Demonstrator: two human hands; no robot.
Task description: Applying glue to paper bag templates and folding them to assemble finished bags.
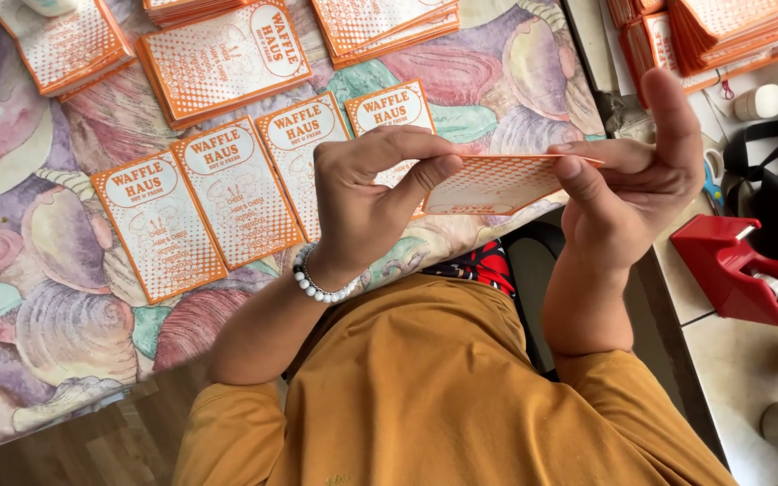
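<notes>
Both hands hold one orange-and-white card above the tabletop.

The left hand [366, 202] pinches the card [497, 183] at its near end, fingers [425, 175] closed on it; the right hand [632, 175] grips the far end with thumb and fingers, index finger raised. The card lies almost flat, edge-on to the camera. Below it, a row of cards [227, 193] lies on the shell-patterned tabletop [38, 306]; stacks [218, 58] sit beyond, a red tape dispenser [736, 270] at right.

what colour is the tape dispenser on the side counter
The plastic tape dispenser is red, seen best in the head view, at the right edge.
</notes>
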